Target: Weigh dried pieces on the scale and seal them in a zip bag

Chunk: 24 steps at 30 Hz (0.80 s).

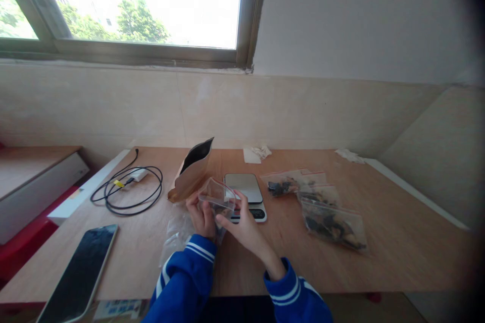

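Observation:
Both my hands hold a clear zip bag [216,195] by its upper part, in front of a small digital scale [244,189]. My left hand [202,218] is closed on the bag's left side. On its right edge, my right hand [242,219] pinches the plastic between thumb and fingers. Dark pieces show low in the bag, partly hidden by my hands. Just behind my left hand stands an open brown paper pouch [194,171] with a dark inside. Empty-looking clear plastic bags [176,234] lie beside my left wrist.
Several filled zip bags with dark and tan pieces [333,227] lie on the right. A coiled black cable [109,197] with a white adapter [139,175] and a phone or tablet [81,270] are on the left. Crumpled tissue [261,152] lies near the wall.

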{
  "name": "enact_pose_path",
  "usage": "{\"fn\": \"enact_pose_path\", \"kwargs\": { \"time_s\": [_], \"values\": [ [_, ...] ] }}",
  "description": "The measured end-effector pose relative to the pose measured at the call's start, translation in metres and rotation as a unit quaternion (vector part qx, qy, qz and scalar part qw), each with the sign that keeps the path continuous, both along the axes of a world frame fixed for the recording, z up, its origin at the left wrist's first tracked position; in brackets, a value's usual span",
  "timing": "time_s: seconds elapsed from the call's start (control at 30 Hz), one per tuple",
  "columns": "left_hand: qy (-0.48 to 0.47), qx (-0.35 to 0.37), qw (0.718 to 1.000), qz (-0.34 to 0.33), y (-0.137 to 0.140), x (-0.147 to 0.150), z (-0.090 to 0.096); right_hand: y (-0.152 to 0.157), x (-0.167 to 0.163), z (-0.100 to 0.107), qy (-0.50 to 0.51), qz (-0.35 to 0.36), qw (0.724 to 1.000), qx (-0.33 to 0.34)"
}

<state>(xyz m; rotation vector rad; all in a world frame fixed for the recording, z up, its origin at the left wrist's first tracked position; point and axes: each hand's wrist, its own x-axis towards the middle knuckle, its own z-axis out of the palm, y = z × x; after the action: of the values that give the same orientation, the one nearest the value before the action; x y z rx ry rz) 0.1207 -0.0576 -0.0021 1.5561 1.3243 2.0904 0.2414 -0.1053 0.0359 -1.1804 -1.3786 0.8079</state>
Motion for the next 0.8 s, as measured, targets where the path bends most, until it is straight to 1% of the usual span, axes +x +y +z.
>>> {"fn": "enact_pose_path", "kwargs": {
  "time_s": [0.03, 0.1, 0.2, 0.27, 0.33, 0.37, 0.4, 0.47, 0.5, 0.57, 0.63, 0.67, 0.73, 0.8],
  "values": [
    [0.021, 0.012, 1.000, -0.002, -0.002, 0.000, 0.000, -0.001, -0.003, -0.002, 0.036, 0.008, 0.999, -0.004],
    [0.056, 0.037, 0.998, -0.019, -0.006, -0.001, 0.002, -0.001, -0.007, -0.003, 0.096, 0.001, 0.995, -0.002],
    [0.063, 0.045, 0.996, -0.035, -0.013, -0.001, 0.005, -0.002, -0.002, 0.001, 0.155, -0.029, 0.988, -0.004],
    [0.046, 0.029, 0.998, -0.021, -0.016, -0.002, 0.007, -0.005, 0.007, 0.004, 0.157, -0.034, 0.987, -0.011],
    [0.038, 0.004, 0.999, -0.004, -0.018, -0.003, 0.009, -0.009, 0.019, 0.005, 0.135, -0.031, 0.990, -0.009],
    [0.042, -0.010, 0.999, -0.010, -0.019, -0.003, 0.011, -0.011, 0.025, 0.005, 0.124, -0.032, 0.992, -0.005],
    [0.047, -0.026, 0.998, -0.031, -0.019, -0.003, 0.012, -0.014, 0.031, 0.004, 0.119, -0.036, 0.992, -0.002],
    [0.039, -0.060, 0.993, -0.094, -0.020, -0.001, 0.015, -0.019, 0.041, -0.001, 0.125, -0.049, 0.991, -0.006],
    [0.016, -0.076, 0.989, -0.123, -0.019, 0.001, 0.016, -0.021, 0.045, -0.003, 0.132, -0.054, 0.990, -0.010],
    [-0.064, -0.107, 0.979, -0.159, -0.019, 0.004, 0.016, -0.026, 0.050, -0.008, 0.148, -0.055, 0.987, -0.021],
    [-0.137, -0.147, 0.960, -0.197, -0.018, 0.008, 0.016, -0.030, 0.054, -0.012, 0.163, -0.059, 0.984, -0.038],
    [-0.153, -0.171, 0.948, -0.223, -0.018, 0.009, 0.016, -0.032, 0.055, -0.013, 0.167, -0.062, 0.983, -0.048],
    [-0.152, -0.213, 0.927, -0.269, -0.017, 0.010, 0.016, -0.035, 0.059, -0.014, 0.160, -0.067, 0.983, -0.061],
    [-0.144, -0.228, 0.922, -0.277, -0.017, 0.009, 0.017, -0.037, 0.065, -0.017, 0.129, -0.080, 0.987, -0.050]
  ]
}}
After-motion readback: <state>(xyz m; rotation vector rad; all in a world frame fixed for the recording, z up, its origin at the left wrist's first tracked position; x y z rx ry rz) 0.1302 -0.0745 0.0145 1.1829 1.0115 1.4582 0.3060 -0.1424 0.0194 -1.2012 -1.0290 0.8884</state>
